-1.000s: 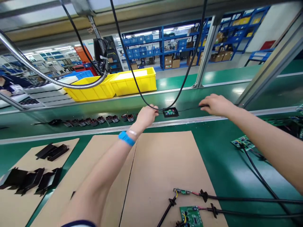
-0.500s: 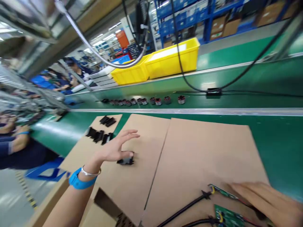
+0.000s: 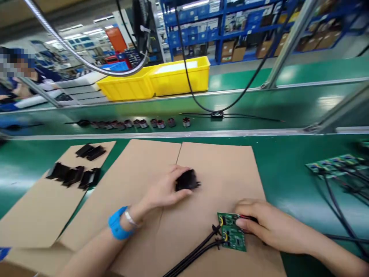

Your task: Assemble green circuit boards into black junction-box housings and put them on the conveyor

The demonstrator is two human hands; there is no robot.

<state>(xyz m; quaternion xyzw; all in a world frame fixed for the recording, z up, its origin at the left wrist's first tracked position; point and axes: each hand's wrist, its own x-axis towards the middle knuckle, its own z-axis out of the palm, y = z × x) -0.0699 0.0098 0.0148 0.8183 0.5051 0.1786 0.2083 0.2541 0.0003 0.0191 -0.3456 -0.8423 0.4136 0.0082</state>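
Over the cardboard (image 3: 213, 157), left hand (image 3: 163, 189) is gripping the black shell (image 3: 186, 180), right hand (image 3: 266, 227) is pinching the upper board (image 3: 227, 218) by its wired end; holding edges and keeping wires (image 3: 241, 216) slack should be avoiding strain.

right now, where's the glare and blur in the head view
Head view: pale glare on the green tabletop at far left and the green strip at right; head view: brown boxes at upper right are blurred; head view: the circuit boards by the right hand are clear in outline, but too soft to read fine markings.
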